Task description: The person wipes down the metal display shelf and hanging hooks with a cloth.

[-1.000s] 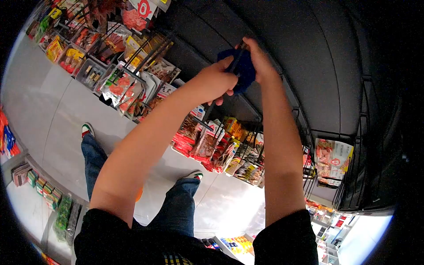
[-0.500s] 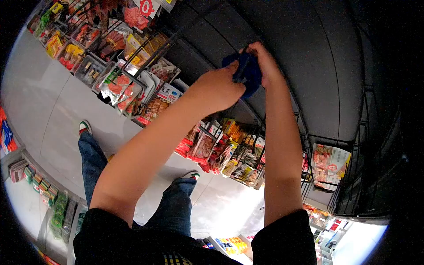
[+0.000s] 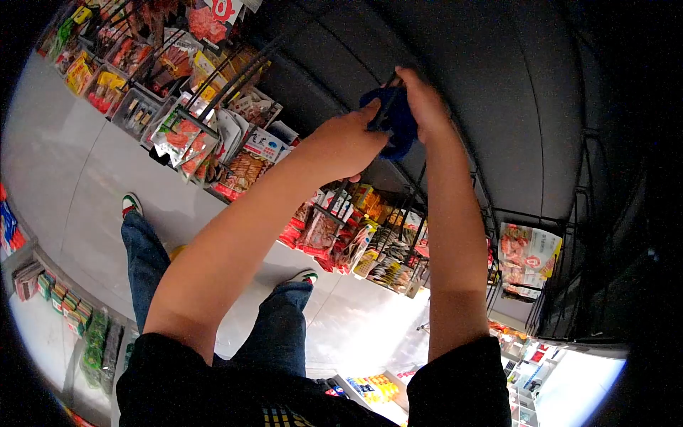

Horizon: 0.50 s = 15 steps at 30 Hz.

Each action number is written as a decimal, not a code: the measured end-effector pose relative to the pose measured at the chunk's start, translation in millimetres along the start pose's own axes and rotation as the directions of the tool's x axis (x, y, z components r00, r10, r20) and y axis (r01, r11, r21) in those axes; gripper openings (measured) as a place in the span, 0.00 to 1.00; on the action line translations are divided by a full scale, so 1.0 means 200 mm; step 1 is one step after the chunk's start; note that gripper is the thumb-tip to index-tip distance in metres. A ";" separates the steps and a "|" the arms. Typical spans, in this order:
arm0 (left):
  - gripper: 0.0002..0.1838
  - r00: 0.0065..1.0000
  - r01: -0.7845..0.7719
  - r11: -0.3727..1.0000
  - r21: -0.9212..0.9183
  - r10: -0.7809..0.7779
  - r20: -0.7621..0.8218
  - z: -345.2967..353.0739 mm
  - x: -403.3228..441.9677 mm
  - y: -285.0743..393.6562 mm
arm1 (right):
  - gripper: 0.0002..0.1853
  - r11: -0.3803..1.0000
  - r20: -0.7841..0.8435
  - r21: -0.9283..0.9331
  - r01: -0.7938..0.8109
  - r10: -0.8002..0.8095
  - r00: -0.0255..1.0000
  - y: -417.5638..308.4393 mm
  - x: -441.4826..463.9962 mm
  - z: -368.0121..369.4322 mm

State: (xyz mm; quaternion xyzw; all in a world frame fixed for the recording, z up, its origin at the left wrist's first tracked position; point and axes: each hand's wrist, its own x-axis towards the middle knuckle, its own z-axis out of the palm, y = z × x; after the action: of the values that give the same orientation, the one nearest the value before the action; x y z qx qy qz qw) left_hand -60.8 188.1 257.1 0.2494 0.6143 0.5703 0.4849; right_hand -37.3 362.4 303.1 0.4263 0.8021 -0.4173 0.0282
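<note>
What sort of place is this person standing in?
Most likely a shop selling packaged food: colourful printed packets line the foot of a tall black display rack, and more bagged goods sit across the pale tiled floor.

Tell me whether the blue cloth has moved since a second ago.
Yes, slightly: judged against the pack hanging at the right, the blue cloth has shifted rightward and a little down in the view, narrowing the gap between them.
</note>
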 end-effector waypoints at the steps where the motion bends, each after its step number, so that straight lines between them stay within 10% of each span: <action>1: 0.34 1.000 0.004 1.000 -0.023 -0.004 0.011 0.00 0.00 -0.01 | 0.23 0.990 -0.075 -0.144 -0.004 -0.007 0.997 -0.02 -0.05 -0.01; 5: 0.36 0.998 -0.062 0.996 -0.066 0.063 0.016 0.00 -0.01 -0.02 | 0.26 0.983 -0.034 -0.170 0.075 -0.082 0.996 0.02 -0.25 -0.25; 11: 0.32 0.941 -0.153 0.836 0.527 0.286 -0.179 0.03 -0.08 0.02 | 0.15 0.861 -0.448 -0.399 0.314 -0.482 0.753 0.10 -0.21 -0.55; 13: 0.31 0.729 -0.300 0.617 0.728 0.640 -0.243 0.08 -0.26 0.12 | 0.14 0.736 -0.355 -0.557 0.384 -0.629 0.692 0.11 -0.12 -0.53; 15: 0.31 0.746 -0.405 0.623 0.669 0.649 -0.153 0.17 -0.38 0.19 | 0.13 0.574 -0.239 -0.691 0.439 -0.755 0.611 0.15 -0.06 -0.50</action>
State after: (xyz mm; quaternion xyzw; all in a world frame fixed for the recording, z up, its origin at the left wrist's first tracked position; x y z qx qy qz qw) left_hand -9.0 146.2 319.9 0.4454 0.7390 0.5020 0.0584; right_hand 22.7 432.8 353.4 0.1803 0.9611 -0.0113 -0.2088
